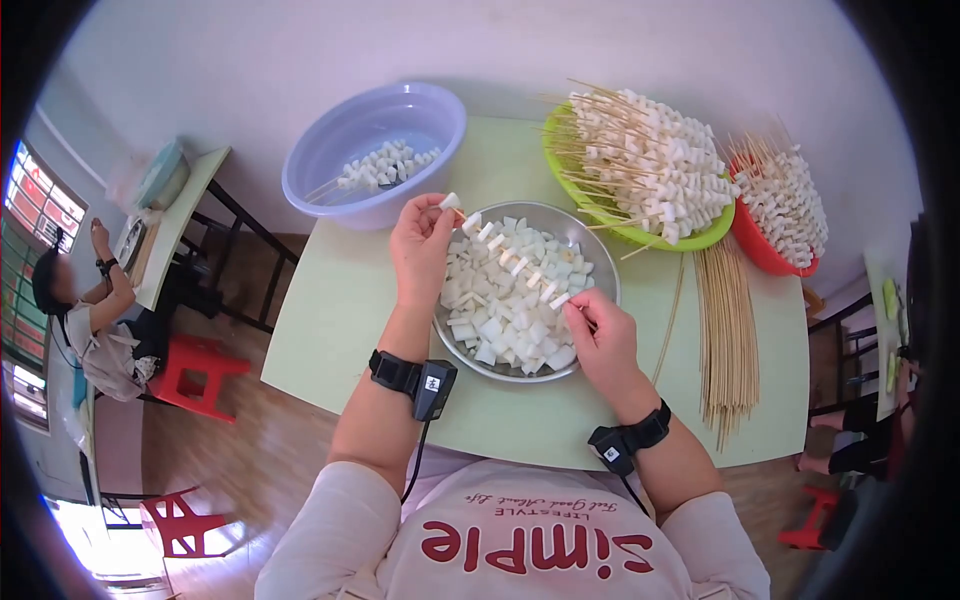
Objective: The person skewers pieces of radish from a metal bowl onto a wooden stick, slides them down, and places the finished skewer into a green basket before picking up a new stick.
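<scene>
Left hand (422, 245) and right hand (598, 335) hold a loaded skewer (510, 262) between them.

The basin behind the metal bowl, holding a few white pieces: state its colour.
The basin is pale blue-lavender; head view.

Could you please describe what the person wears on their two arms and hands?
Both hands, the left hand and the right hand, are bare, without gloves. Each wrist carries a black strap with a small black box: the left wrist device trails a thin black cable, as does the right wrist device. Light short sleeves cover the upper arms.
</scene>
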### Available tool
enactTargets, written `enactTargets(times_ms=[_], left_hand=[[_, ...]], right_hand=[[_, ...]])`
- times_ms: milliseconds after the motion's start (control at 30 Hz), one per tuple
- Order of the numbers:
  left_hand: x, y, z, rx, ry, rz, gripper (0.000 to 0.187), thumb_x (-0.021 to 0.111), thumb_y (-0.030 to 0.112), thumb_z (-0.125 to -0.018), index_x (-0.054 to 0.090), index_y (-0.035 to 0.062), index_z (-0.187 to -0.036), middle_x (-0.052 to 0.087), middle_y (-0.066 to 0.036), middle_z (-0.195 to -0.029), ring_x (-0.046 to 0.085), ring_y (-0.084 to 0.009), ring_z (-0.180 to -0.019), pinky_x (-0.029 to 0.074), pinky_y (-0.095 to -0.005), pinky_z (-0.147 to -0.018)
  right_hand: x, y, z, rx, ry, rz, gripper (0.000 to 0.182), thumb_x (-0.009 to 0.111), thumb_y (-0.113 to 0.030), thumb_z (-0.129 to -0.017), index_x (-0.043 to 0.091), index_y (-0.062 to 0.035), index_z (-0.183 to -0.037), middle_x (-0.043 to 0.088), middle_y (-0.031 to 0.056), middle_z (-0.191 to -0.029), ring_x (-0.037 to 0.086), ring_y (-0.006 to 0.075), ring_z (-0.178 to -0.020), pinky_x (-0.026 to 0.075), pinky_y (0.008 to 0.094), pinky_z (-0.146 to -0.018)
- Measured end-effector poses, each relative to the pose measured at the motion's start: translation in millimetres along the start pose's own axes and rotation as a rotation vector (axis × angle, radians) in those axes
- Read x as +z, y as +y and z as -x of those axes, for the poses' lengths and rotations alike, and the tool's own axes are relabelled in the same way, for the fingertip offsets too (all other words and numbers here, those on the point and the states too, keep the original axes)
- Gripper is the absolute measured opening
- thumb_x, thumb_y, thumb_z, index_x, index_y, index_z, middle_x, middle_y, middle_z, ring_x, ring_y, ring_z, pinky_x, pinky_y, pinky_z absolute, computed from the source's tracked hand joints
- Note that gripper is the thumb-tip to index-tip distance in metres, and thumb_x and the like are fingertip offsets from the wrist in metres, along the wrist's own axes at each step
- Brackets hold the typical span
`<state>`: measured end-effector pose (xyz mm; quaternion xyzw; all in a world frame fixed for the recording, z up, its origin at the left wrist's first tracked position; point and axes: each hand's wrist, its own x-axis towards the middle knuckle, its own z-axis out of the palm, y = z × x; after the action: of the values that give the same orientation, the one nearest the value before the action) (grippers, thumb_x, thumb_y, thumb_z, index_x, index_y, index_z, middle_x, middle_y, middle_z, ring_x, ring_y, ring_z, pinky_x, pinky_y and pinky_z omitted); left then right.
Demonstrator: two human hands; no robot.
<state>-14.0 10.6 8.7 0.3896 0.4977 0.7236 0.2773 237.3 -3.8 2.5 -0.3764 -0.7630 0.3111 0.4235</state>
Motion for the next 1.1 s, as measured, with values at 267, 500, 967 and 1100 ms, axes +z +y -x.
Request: enactTargets(times_ms=[267, 500, 967, 1100], left_hand=[[0.5, -0.9, 0.1, 0.025, 0.000, -0.035, 0.017, 0.058, 0.002, -0.094, 0.055, -0.0015, -0.109, 0.067, -0.006, -0.090, 0.063, -0.0100, -0.084, 0.049, -0.0219, -0.077], [-0.7, -3.1, -0.3, 0.041, 0.003, -0.020, 0.016, 0.058, 0.003, -0.093, 0.055, -0.0017, -0.109, 0.067, -0.006, -0.090, 0.063, -0.0098, -0.086, 0.049, -0.0228, -0.079], [4.0, 8.4, 7.8, 0.156, -0.028, -0.356, 0.013, 0.060, 0.004, -0.092, 0.060, 0.0005, -0.104, 0.064, -0.004, -0.082, 0.061, -0.0100, -0.080, 0.049, -0.0255, -0.074], [8.1, 9.9, 9.3, 0.267, -0.044, -0.541, 0.014, 0.061, 0.002, -0.091, 0.060, 0.0005, -0.105, 0.062, -0.004, -0.079, 0.059, -0.0107, -0.077, 0.048, -0.0250, -0.074]], right_hand=[[-1.0, -0.9, 0.0, 0.005, -0.004, 0.011, 0.007, 0.064, -0.009, -0.087, 0.059, -0.0042, -0.086, 0.056, 0.0094, -0.061, 0.054, 0.0240, -0.054, 0.041, 0.0341, -0.051], [-1.6, -2.3, -0.3, 0.003, -0.010, 0.019, 0.007, 0.064, -0.009, -0.088, 0.059, -0.0045, -0.085, 0.056, 0.0093, -0.061, 0.053, 0.0240, -0.054, 0.041, 0.0340, -0.051], [-9.1, -6.7, -3.3, 0.042, -0.040, 0.014, 0.005, 0.063, -0.008, -0.088, 0.060, -0.0039, -0.087, 0.059, 0.0111, -0.066, 0.057, 0.0251, -0.056, 0.043, 0.0332, -0.052], [-6.3, -2.7, -0.6, 0.030, -0.034, 0.043, 0.004, 0.063, -0.008, -0.088, 0.060, -0.0048, -0.087, 0.059, 0.0117, -0.067, 0.057, 0.0275, -0.059, 0.045, 0.0355, -0.054]])
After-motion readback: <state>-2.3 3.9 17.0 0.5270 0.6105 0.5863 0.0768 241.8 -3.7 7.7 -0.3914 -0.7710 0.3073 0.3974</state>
